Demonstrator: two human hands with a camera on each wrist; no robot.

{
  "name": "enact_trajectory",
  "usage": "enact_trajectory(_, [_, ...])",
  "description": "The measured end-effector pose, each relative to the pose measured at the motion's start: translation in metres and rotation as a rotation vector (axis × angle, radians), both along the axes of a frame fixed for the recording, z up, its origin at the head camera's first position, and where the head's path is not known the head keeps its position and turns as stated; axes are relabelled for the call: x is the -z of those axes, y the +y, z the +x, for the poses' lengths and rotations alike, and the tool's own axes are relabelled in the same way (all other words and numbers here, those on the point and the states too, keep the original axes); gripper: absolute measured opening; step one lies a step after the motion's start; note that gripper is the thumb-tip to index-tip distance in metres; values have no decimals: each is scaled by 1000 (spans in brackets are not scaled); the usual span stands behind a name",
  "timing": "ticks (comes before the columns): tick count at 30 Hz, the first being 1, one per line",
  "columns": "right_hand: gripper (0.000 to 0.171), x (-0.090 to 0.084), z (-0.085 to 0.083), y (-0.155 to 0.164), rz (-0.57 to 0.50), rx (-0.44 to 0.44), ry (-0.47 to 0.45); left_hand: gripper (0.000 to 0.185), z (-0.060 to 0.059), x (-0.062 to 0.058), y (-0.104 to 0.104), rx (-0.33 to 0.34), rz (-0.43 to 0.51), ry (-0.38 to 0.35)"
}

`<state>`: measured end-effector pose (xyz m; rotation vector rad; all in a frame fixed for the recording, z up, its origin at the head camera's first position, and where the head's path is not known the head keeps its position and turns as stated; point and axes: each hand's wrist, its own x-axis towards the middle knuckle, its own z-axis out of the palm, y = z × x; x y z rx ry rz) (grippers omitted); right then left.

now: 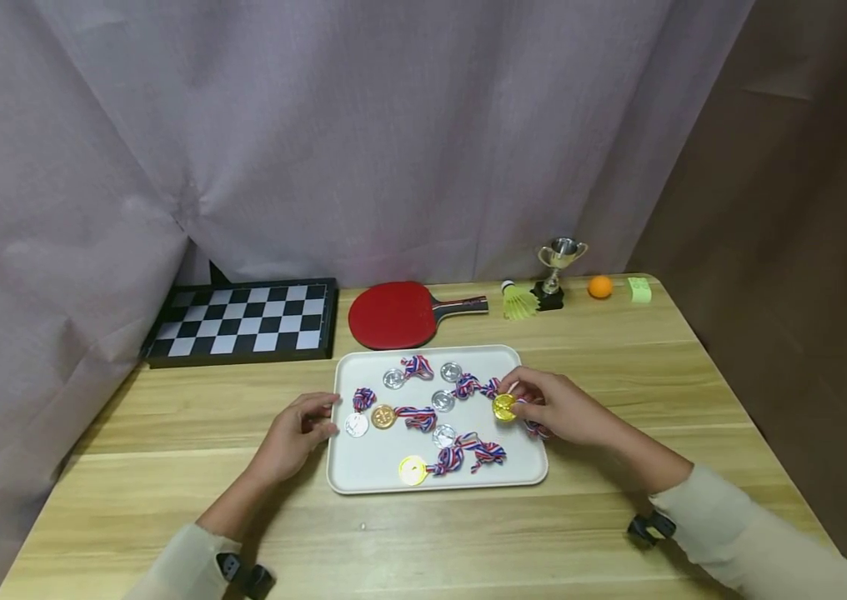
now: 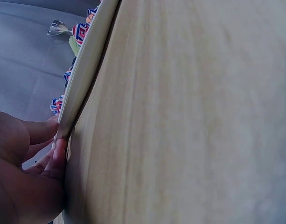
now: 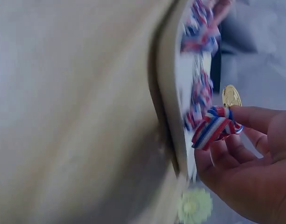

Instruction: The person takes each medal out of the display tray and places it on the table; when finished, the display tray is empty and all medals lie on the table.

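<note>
A white tray (image 1: 363,475) on the wooden table holds several medals with red, white and blue ribbons, silver, bronze and gold. My right hand (image 1: 554,408) is over the tray's right edge and pinches a gold medal (image 1: 503,407); its ribbon (image 3: 212,130) is bunched in my fingers (image 3: 254,119). My left hand (image 1: 299,429) rests at the tray's left edge (image 2: 84,70), fingers (image 2: 45,133) loosely curled against the rim, holding nothing. Another gold medal (image 1: 412,471) lies near the tray's front.
Along the back of the table stand a chessboard (image 1: 243,321), a red table tennis paddle (image 1: 397,315), a yellow shuttlecock (image 1: 517,302), a small trophy (image 1: 560,260), an orange ball (image 1: 599,287) and a green note pad (image 1: 639,289). Curtains hang behind.
</note>
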<state>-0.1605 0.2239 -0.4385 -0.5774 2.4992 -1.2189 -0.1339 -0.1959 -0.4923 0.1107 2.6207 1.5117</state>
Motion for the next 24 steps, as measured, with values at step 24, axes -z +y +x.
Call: enact_trajectory(24, [15, 31, -128, 63, 140, 131, 160, 45, -1, 1, -1, 4, 19, -1])
